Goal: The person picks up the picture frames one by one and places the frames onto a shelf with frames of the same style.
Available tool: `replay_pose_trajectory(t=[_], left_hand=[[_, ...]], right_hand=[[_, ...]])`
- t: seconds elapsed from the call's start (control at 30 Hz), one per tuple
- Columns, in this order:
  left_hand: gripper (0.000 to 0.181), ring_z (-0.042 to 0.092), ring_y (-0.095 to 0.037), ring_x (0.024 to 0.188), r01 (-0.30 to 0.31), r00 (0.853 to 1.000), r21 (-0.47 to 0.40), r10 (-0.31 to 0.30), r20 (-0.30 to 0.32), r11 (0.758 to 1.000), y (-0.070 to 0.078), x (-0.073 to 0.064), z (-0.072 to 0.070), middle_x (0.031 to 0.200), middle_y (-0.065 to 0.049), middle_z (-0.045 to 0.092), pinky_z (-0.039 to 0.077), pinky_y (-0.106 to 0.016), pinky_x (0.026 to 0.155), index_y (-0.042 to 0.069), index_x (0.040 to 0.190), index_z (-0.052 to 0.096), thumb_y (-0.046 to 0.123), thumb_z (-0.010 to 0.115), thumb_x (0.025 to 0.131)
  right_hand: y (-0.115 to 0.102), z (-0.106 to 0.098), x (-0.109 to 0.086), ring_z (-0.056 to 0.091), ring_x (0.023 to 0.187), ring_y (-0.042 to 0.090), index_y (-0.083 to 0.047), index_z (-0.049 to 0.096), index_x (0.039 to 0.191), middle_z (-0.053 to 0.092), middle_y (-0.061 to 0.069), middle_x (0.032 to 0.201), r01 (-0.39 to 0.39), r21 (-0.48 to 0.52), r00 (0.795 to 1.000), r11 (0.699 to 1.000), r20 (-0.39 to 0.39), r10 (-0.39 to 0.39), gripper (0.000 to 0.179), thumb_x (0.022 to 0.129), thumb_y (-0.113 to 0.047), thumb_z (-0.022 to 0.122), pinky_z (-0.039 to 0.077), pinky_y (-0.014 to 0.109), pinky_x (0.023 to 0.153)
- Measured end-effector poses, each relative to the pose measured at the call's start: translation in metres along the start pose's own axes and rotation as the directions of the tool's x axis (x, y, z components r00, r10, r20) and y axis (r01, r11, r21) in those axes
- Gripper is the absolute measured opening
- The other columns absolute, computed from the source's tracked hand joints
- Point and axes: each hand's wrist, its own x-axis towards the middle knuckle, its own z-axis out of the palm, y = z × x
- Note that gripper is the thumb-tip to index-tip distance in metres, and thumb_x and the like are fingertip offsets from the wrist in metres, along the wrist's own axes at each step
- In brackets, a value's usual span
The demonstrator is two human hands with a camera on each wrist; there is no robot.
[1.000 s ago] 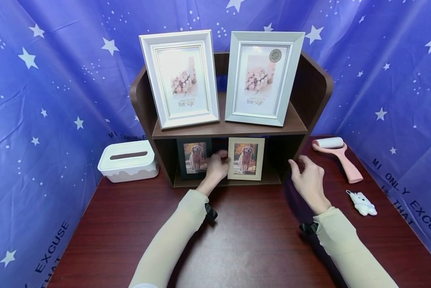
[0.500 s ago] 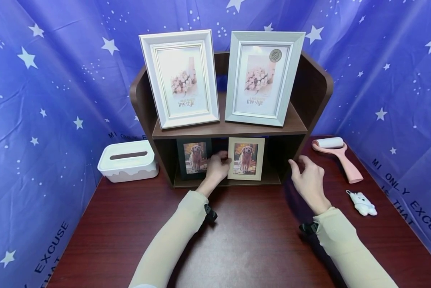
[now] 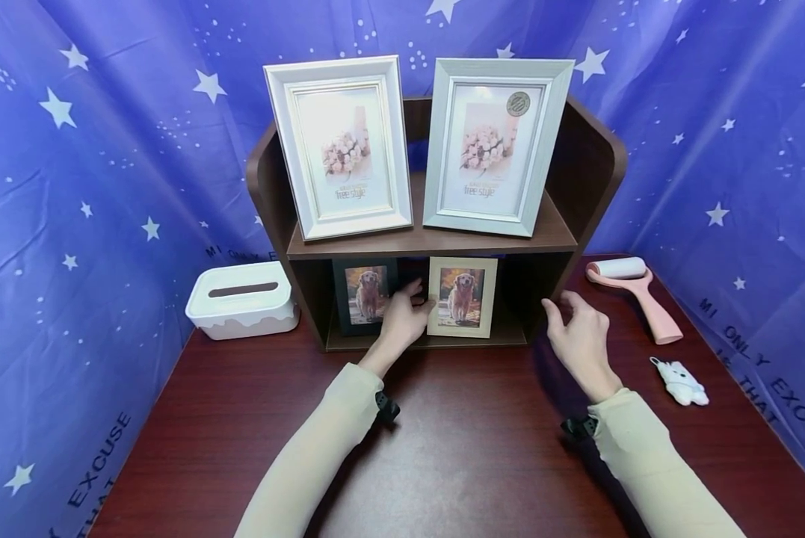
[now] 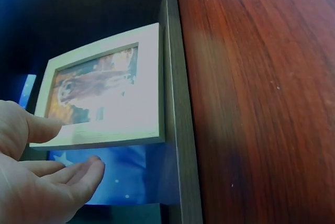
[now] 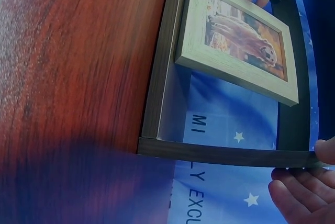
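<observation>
A cream picture frame (image 3: pixel 488 299) with a dog photo stands on the lower level of the brown shelf (image 3: pixel 432 240). My left hand (image 3: pixel 403 320) is at its left edge. In the left wrist view the thumb (image 4: pixel 44 130) lies at the border of the frame, while the other fingers (image 4: pixel 86 179) are spread away from it. A dark picture frame (image 3: pixel 368 295) with a similar photo stands to the left, partly behind that hand. My right hand (image 3: pixel 580 340) grips the shelf's right side panel (image 5: pixel 225 153), thumb on one face and fingers on the other.
A white frame (image 3: pixel 344 149) and a grey-green frame (image 3: pixel 496 149) lean on the upper level. Left of the shelf sits a white tissue box (image 3: pixel 243 300). A pink lint roller (image 3: pixel 644 295) and a small white plush bear (image 3: pixel 681 382) lie to the right on the table (image 3: pixel 469 448).
My left hand's fingers have spread a little and the wrist has shifted slightly left. The cream frame stays in place, and my right hand keeps its grip on the side panel.
</observation>
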Motion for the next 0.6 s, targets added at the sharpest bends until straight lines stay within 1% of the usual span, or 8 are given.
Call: replay_pose_trajectory(t=[0.17, 0.33, 0.5, 0.6], left_hand=[[0.054, 0.062, -0.025, 0.103, -0.032, 0.999, -0.026, 0.032, 0.003, 0.999, 0.003, -0.01, -0.008, 0.128, -0.014, 0.057, 0.051, -0.033, 0.083, 0.002, 0.14, 0.045, 0.016, 0.065, 0.092], [0.053, 0.063, -0.026, 0.102, -0.086, 0.996, -0.04, 0.086, -0.009, 0.995, 0.004, -0.02, -0.016, 0.127, -0.015, 0.058, 0.05, -0.03, 0.083, 0.0, 0.139, 0.046, 0.014, 0.065, 0.092], [0.051, 0.063, -0.028, 0.101, -0.164, 0.986, -0.05, 0.164, -0.019, 0.985, 0.002, -0.03, -0.026, 0.122, -0.018, 0.06, 0.051, -0.031, 0.083, -0.003, 0.135, 0.05, 0.014, 0.066, 0.091], [0.049, 0.063, -0.03, 0.1, -0.199, 0.98, -0.047, 0.198, -0.025, 0.979, -0.002, -0.037, -0.033, 0.119, -0.02, 0.062, 0.051, -0.033, 0.083, -0.005, 0.132, 0.052, 0.013, 0.067, 0.089]], right_hand=[[0.0, 0.0, 0.0, 0.063, 0.07, 0.037, 0.006, 0.065, 0.091, 0.068, 0.019, 0.081, 0.0, 0.004, 1.0, 1.0, 0.007, 0.0, 0.022, 0.087, -0.016, 0.069, 0.044, 0.048, 0.066], [0.001, 0.0, 0.0, 0.062, 0.07, 0.038, 0.006, 0.065, 0.092, 0.067, 0.02, 0.08, 0.009, 0.003, 1.0, 1.0, 0.014, -0.009, 0.022, 0.088, -0.015, 0.068, 0.044, 0.05, 0.066], [0.001, -0.001, 0.0, 0.063, 0.068, 0.036, 0.004, 0.065, 0.09, 0.067, 0.019, 0.078, 0.003, -0.002, 1.0, 1.0, 0.016, -0.003, 0.022, 0.088, -0.018, 0.068, 0.045, 0.045, 0.064], [0.001, -0.001, -0.001, 0.063, 0.067, 0.035, 0.004, 0.065, 0.09, 0.067, 0.018, 0.077, -0.001, -0.004, 1.0, 1.0, 0.017, 0.001, 0.022, 0.088, -0.018, 0.068, 0.045, 0.045, 0.064]])
